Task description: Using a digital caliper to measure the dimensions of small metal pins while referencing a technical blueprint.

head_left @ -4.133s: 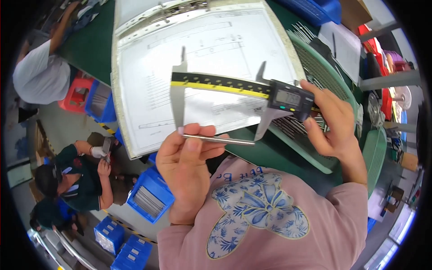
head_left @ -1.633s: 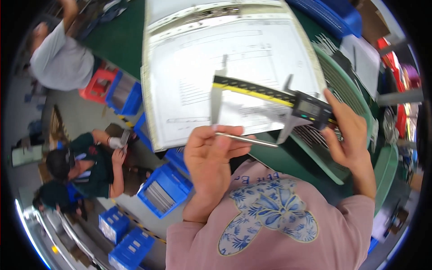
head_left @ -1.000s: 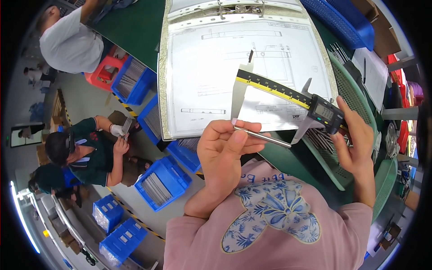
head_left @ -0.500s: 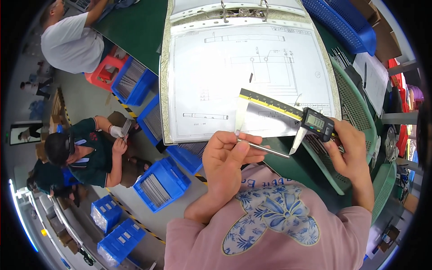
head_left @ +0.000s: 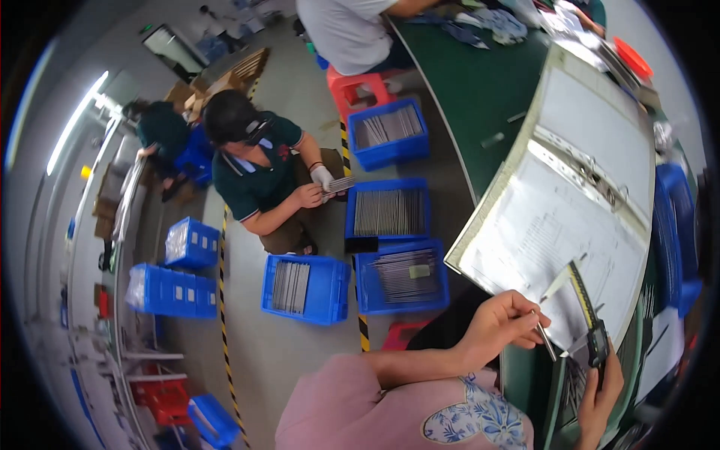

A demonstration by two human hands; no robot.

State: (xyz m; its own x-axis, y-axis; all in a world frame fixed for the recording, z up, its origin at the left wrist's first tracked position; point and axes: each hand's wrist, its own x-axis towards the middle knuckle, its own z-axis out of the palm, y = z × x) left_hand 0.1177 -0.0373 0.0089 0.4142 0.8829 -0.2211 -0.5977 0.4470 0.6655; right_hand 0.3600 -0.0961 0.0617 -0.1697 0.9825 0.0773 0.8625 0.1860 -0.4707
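In my left hand (head_left: pixel 504 328), thumb and fingers pinch a thin metal rod (head_left: pixel 547 341). My right hand (head_left: pixel 604 396) is wrapped round the body of a digital caliper (head_left: pixel 598 341). Its two jaws are apart, with their tips close to the rod's two ends; whether they touch it I cannot tell. Behind the caliper an open ring binder (head_left: pixel 487 201) lies on the green table, with a drawing sheet (head_left: pixel 514 232) in it.
A green basket (head_left: pixel 556 401) of metal rods stands by my right hand. On the floor to the left are blue bins (head_left: pixel 330 306) of rods. A co-worker (head_left: pixel 259 176) holds several rods there; another person (head_left: pixel 349 34) sits on a red stool (head_left: pixel 346 91).
The view has swung left, so the binder and my hands now appear farther right and more of the floor shows. Both hands keep hold of the rod and the caliper.
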